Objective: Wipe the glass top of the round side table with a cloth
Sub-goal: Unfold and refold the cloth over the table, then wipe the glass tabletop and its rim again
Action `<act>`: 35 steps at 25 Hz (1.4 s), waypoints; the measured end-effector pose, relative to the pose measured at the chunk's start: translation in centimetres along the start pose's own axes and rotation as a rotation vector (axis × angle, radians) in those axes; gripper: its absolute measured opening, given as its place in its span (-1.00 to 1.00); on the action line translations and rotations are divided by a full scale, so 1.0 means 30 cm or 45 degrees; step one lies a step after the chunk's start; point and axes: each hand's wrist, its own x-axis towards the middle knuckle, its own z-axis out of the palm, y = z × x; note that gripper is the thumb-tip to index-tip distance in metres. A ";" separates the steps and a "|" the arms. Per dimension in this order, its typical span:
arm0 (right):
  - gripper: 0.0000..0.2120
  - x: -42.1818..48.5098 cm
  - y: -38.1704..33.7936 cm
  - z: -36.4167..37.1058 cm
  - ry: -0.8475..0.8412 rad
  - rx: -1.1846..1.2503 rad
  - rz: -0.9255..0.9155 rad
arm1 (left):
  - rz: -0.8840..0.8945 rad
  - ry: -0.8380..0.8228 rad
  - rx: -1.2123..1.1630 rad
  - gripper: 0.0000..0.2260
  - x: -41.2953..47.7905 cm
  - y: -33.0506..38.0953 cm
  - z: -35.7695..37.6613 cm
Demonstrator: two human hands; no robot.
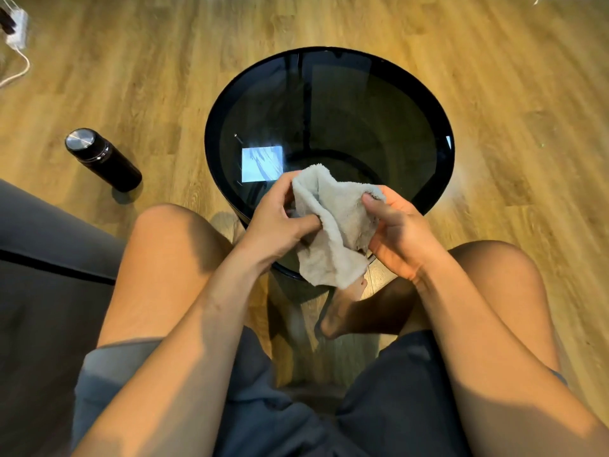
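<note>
The round side table [329, 94] has a dark smoked-glass top in a black rim and stands on the wooden floor in front of my knees. Over its near edge I hold a pale grey terry cloth [333, 225], bunched and hanging down between my hands. My left hand [280, 222] grips the cloth's left side with curled fingers. On the right side, my right hand [395, 225] pinches the upper corner between thumb and fingers. The cloth is lifted, and I cannot tell whether it touches the glass.
A black flask [102, 158] with a metal cap stands on the floor to the left of the table. A white power strip [16, 28] with a cable lies at the far left. A grey sofa seat [39, 275] is under me on the left.
</note>
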 end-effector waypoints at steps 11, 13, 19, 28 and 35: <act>-0.66 -0.033 -0.036 0.053 0.023 -0.015 -0.069 | -0.474 -0.422 -0.895 -0.53 -0.093 0.069 0.036; -0.76 -0.033 -0.056 0.038 0.085 -0.104 -0.133 | -0.528 -0.349 -0.693 -0.69 -0.091 0.055 0.033; -0.81 -0.015 -0.198 -0.048 0.396 -1.048 -0.486 | -0.417 0.009 0.254 -0.84 -0.094 0.051 -0.014; -0.71 0.178 -0.192 -0.218 0.772 -1.598 -0.223 | -0.081 0.277 1.271 -0.58 0.152 0.127 -0.146; -0.32 0.200 0.110 -0.160 0.433 -2.353 0.206 | 0.184 -0.255 1.698 -0.43 0.187 -0.157 0.132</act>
